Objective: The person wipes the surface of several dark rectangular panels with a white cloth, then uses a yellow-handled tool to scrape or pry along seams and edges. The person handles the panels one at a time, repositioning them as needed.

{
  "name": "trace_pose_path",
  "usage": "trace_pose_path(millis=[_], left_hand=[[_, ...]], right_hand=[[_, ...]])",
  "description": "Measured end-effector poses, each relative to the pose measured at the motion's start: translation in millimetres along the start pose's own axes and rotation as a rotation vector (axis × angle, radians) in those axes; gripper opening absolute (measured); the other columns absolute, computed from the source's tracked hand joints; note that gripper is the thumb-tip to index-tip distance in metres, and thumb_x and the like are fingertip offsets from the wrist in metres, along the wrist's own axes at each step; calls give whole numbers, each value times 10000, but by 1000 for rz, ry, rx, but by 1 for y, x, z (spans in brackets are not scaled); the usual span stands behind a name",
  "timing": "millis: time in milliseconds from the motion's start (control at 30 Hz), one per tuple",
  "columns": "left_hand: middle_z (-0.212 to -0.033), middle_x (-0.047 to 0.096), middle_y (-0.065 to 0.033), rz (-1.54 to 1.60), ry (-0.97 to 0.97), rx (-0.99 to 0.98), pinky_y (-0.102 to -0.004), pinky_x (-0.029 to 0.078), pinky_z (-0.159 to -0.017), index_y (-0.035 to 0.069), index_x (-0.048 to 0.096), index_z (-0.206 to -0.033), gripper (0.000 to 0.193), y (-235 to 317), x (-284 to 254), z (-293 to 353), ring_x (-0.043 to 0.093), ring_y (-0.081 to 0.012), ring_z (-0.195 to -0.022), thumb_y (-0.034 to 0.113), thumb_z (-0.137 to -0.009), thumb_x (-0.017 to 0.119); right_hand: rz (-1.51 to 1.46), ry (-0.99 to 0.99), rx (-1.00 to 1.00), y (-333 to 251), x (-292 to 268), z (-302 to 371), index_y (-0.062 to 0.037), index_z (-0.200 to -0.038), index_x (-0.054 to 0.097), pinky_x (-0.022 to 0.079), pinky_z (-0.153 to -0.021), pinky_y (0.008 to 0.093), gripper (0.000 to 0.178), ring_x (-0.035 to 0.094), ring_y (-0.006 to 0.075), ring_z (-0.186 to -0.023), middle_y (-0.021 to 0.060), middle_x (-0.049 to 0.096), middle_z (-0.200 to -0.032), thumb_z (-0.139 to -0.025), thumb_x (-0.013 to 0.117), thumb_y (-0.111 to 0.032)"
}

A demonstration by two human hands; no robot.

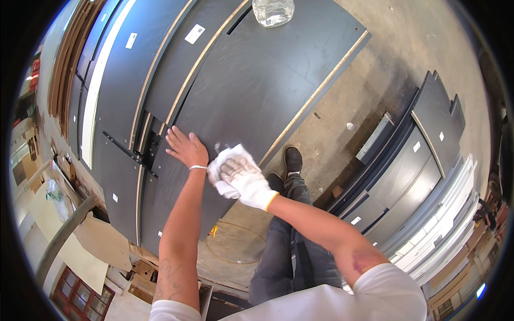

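Note:
A large dark grey panel (257,80) with a raw chipboard edge lies in front of me. My left hand (187,148), bare with a white band at the wrist, rests flat on it with the fingers spread. Just to its right, my right hand (243,176) wears a white knitted glove, dirty over the fingers. It presses a crumpled white cloth (227,188) against the panel's surface; the cloth's far side is blurred. A clear plastic bottle (273,12) stands at the panel's far edge, cut off by the picture's top.
More dark panels (120,80) with white labels lie in layers to the left. On the right is another stack of dark panels (401,176), with white strips (441,214) beside it. A yellow cord (235,261) lies on the concrete floor (342,101) near my legs.

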State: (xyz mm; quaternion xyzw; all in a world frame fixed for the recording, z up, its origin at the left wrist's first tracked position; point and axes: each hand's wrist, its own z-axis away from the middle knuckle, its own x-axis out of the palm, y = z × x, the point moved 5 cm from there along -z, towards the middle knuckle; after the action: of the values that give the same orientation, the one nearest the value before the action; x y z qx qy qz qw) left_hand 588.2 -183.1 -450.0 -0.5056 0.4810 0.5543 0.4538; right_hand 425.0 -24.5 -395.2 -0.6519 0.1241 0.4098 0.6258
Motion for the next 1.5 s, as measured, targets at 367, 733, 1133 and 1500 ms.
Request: trace_pose_path(millis=[367,733,1133,1500], left_hand=[[-1696,237,-224,-65,-10,32,-635,76,-1264,-23,218,-1635,759,16,-11,8,173,-410,-1587,288,-993,479],[-1646,266,-287,12,-122,18,-669,43,-1251,-89,252,-1589,850,16,-18,5,172,-469,-1560,278,-887,560],[-1636,280,-299,26,-181,-10,-697,44,-1245,-107,285,-1568,895,16,-22,1,184,-490,-1552,308,-846,613],[-1666,254,-266,116,-214,-67,-708,14,-1238,-80,336,-1565,899,12,-20,2,150,-461,-1576,395,-865,641]], right_hand=[[575,533,473,180,-178,-49,-46,-1305,629,294,-1195,571,411,505,380,-1328,165,603,-1391,-965,531,-254],[671,526,170,124,-204,-229,-35,-1265,664,374,-1148,509,412,549,335,-1322,176,651,-1308,-908,551,-206],[669,381,230,126,-184,-233,-5,-1244,673,341,-1171,499,417,551,349,-1313,155,659,-1308,-894,538,-186],[421,-74,-367,66,-69,-239,-138,-1433,609,173,-1307,483,539,395,213,-1524,59,550,-1554,-912,580,-273]])
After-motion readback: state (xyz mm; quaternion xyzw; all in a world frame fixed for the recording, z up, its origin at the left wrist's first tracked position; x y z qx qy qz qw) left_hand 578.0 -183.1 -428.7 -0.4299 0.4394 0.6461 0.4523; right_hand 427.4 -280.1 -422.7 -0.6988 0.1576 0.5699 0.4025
